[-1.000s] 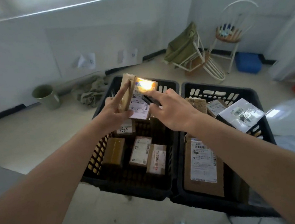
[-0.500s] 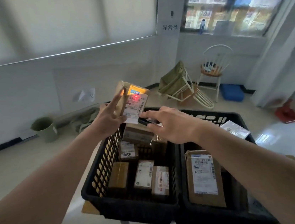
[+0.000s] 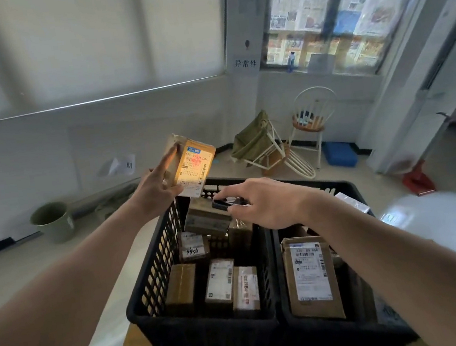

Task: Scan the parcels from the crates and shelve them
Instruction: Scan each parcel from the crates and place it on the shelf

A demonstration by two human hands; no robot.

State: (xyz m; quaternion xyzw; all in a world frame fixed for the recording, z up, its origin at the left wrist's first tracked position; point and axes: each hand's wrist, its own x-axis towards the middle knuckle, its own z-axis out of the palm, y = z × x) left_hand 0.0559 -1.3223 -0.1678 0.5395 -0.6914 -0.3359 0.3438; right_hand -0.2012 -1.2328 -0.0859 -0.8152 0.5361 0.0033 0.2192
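A small cardboard parcel (image 3: 191, 165) is held up above the far left corner of the left crate (image 3: 158, 270) by the left hand (image 3: 157, 191); it is gripped at its left edge, with the index finger laid straight along the side and the other fingers hidden behind the box. Its white shipping label is turned toward the camera and is lit by a warm orange-red glow. A dark handheld scanner (image 3: 226, 202) is pinched in the right hand (image 3: 265, 202), with thumb and fingers curled round it, its front end pointed toward the raised parcel from just below and to the right. The two are near each other but apart.

Several more labelled parcels are seen lying in the left crate. A larger flat brown parcel (image 3: 311, 274) is seen standing in the right crate (image 3: 341, 331), which is set touching the left one. Beyond the crates, a green bucket (image 3: 53, 221), a white chair (image 3: 311, 122) and a newspaper-covered window (image 3: 345, 11) are visible.
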